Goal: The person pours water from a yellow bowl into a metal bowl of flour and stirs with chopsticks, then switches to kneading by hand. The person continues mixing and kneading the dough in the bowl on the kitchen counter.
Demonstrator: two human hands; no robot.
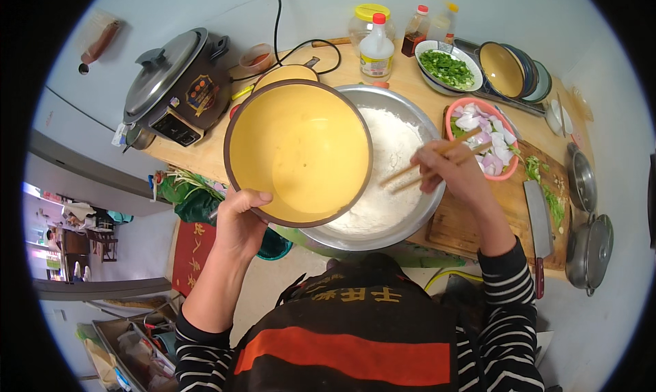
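My left hand grips the brown rim of a yellow bowl, its thumb over the near edge. Some liquid may lie in the bowl's bottom; I cannot tell. The bowl is held above the left part of a large metal basin and hides that side. White flour covers the basin's bottom. Over the basin's right side, my right hand holds a pair of wooden chopsticks, slightly blurred, their tips down at the flour.
Right of the basin are a pink bowl of cut onions, a wooden cutting board and a cleaver. Chopped greens fill a bowl behind. A white bottle stands at the back, an electric cooker at left.
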